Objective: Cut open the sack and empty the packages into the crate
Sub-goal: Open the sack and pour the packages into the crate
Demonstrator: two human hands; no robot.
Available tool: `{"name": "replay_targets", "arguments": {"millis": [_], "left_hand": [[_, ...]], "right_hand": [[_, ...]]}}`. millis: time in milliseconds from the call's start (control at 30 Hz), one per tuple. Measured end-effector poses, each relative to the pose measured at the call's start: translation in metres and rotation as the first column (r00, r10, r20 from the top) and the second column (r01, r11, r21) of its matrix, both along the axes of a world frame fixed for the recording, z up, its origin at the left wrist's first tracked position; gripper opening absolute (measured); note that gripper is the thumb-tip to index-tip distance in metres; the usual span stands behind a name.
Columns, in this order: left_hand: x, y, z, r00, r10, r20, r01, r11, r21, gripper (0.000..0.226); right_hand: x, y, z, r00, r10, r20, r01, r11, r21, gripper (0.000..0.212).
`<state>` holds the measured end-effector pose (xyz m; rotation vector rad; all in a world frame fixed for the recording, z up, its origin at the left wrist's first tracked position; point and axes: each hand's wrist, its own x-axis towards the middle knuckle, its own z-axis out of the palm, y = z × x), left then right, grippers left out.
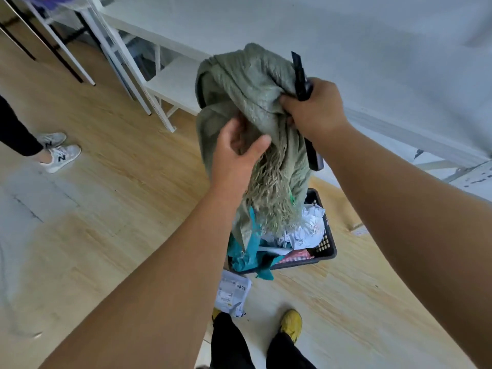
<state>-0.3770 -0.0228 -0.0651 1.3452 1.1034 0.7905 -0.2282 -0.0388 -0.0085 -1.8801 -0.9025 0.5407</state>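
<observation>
A limp green woven sack [247, 83] hangs in the air above a dark plastic crate [326, 246] on the floor. Its frayed cut end [269, 198] dangles down toward the crate. My left hand [237, 153] grips the sack's middle. My right hand [314, 107] holds the sack's upper part together with a black utility knife [299, 73], whose tip points up. White, teal and red packages [306, 227] fill the crate. One white package [233, 291] lies on the floor just in front of the crate.
A white shelf unit [170, 83] stands behind the sack and a white table [372, 49] runs along the right. Another person's legs in grey sneakers [57, 153] stand at the left. My own yellow shoes [291, 323] are near the crate on the wooden floor.
</observation>
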Motion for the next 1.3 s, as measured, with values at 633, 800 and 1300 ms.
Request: {"name": "replay_targets", "arguments": {"millis": [633,800,1300], "left_hand": [[0.028,0.021,0.038,0.938,0.346,-0.012,-0.342,0.931,0.126,0.020],[0.033,0.027,0.053,0.947,0.287,0.145,-0.294,0.955,0.031,0.027],[0.030,0.024,0.050,0.985,0.174,0.014,-0.172,0.981,-0.094,0.070]], "right_hand": [[-0.019,-0.026,-0.043,0.989,0.140,-0.054,-0.146,0.980,-0.132,0.030],[-0.019,-0.021,-0.027,1.000,0.005,-0.007,-0.005,0.999,-0.031,0.009],[0.001,-0.012,-0.009,0.990,-0.137,0.041,0.137,0.991,0.010,0.004]]}}
